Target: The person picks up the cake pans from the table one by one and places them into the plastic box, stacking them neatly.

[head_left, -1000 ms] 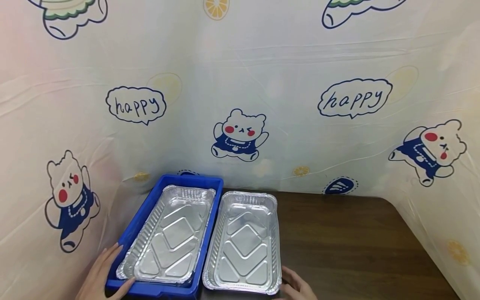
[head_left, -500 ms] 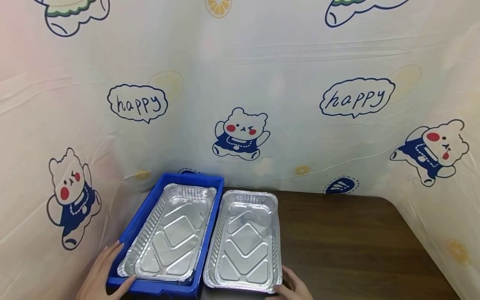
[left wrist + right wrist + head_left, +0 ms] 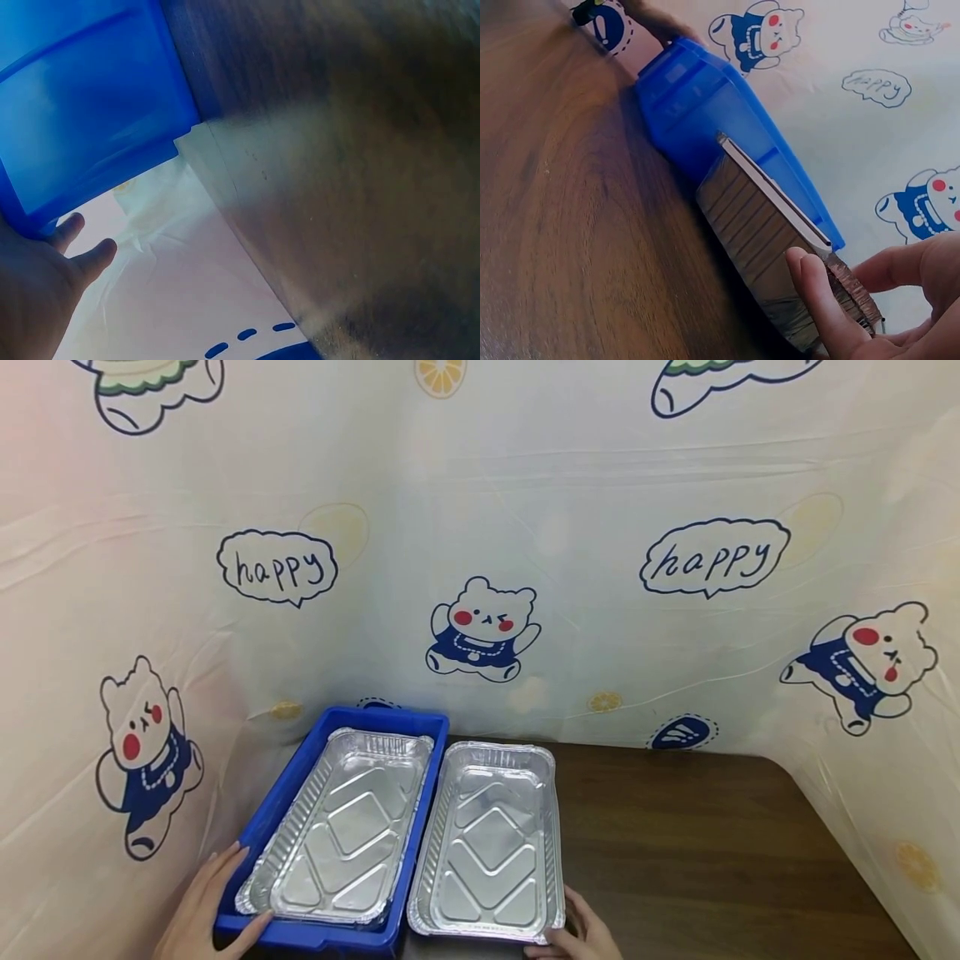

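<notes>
A blue plastic bin (image 3: pixel 307 777) stands at the left of the table, with a silver foil pan (image 3: pixel 363 827) lying inside it. My left hand (image 3: pixel 206 906) rests on the bin's near left corner, fingers fairly straight along the outer left side and thumb on the near rim. In the left wrist view, part of this hand (image 3: pixel 45 277) shows beside the bin's wall (image 3: pixel 97 120). Close to the bin's right side sits a second foil pan (image 3: pixel 491 843). My right hand (image 3: pixel 581 931) pinches its near right corner; in the right wrist view, thumb and fingers go round that corner (image 3: pixel 851 296).
Dark brown wooden table (image 3: pixel 697 843) extends to the right of the second pan. A pale cloth (image 3: pixel 585 560) printed with bears and "happy" bubbles surrounds the table at the back and sides. The bin stands close to the cloth on the left.
My right hand has shifted slightly left and closed in on the foil pan's near right corner. The left hand, the bin and both pans look nearly still; the head view has shifted a little.
</notes>
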`<state>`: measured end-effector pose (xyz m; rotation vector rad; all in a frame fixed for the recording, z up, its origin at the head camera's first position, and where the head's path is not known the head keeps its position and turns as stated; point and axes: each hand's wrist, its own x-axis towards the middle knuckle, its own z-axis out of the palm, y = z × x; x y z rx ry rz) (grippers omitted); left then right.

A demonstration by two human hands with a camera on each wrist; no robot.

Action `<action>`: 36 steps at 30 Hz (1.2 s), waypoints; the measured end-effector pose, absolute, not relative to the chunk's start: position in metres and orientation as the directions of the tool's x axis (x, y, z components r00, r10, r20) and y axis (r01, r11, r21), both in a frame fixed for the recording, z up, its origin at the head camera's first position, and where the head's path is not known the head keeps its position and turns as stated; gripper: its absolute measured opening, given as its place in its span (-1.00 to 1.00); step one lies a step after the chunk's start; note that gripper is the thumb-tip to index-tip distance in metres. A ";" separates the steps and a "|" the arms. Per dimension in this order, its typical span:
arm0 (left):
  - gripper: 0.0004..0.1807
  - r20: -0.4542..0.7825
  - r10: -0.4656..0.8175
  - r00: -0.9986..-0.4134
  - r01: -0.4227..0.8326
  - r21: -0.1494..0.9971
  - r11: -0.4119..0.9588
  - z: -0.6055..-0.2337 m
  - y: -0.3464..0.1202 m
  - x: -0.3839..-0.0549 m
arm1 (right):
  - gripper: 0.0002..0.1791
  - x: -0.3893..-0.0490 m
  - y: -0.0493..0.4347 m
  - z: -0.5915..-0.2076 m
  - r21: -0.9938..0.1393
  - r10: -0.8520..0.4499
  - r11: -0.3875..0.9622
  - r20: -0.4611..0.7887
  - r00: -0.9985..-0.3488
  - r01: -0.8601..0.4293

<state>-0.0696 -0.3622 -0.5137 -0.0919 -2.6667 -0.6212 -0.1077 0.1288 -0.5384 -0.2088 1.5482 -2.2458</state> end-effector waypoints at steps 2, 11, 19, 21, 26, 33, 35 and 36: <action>0.02 0.392 -0.030 -0.920 0.145 0.411 0.900 -0.514 -0.362 -0.070 | -0.02 -0.108 0.130 -0.539 -0.925 -0.416 -0.303 -0.090 -0.905 0.231; 0.01 0.388 -0.036 -0.921 0.136 0.406 0.904 -0.515 -0.362 -0.070 | -0.03 -0.108 0.128 -0.535 -0.919 -0.351 -0.296 -0.150 -0.924 0.262; 0.02 0.371 -0.040 -0.928 0.126 0.411 0.903 -0.514 -0.361 -0.070 | -0.02 -0.108 0.128 -0.526 -0.916 -0.344 -0.309 -0.144 -0.928 0.257; 0.01 0.370 -0.041 -0.928 0.123 0.410 0.904 -0.515 -0.361 -0.070 | -0.02 -0.108 0.129 -0.525 -0.920 -0.335 -0.303 -0.143 -0.931 0.250; 0.01 0.349 -0.052 -0.936 0.104 0.414 0.904 -0.515 -0.360 -0.070 | -0.04 -0.109 0.130 -0.523 -0.925 -0.318 -0.297 -0.138 -0.938 0.236; 0.02 0.403 -0.029 -0.915 0.146 0.397 0.906 -0.516 -0.363 -0.071 | -0.03 -0.109 0.131 -0.519 -0.913 -0.293 -0.316 -0.165 -0.942 0.258; 0.02 0.413 -0.024 -0.910 0.154 0.392 0.907 -0.517 -0.364 -0.071 | -0.04 -0.109 0.132 -0.516 -0.910 -0.287 -0.323 -0.169 -0.943 0.261; 0.02 0.415 -0.023 -0.910 0.155 0.390 0.907 -0.517 -0.364 -0.071 | -0.05 -0.109 0.133 -0.515 -0.910 -0.286 -0.323 -0.168 -0.943 0.260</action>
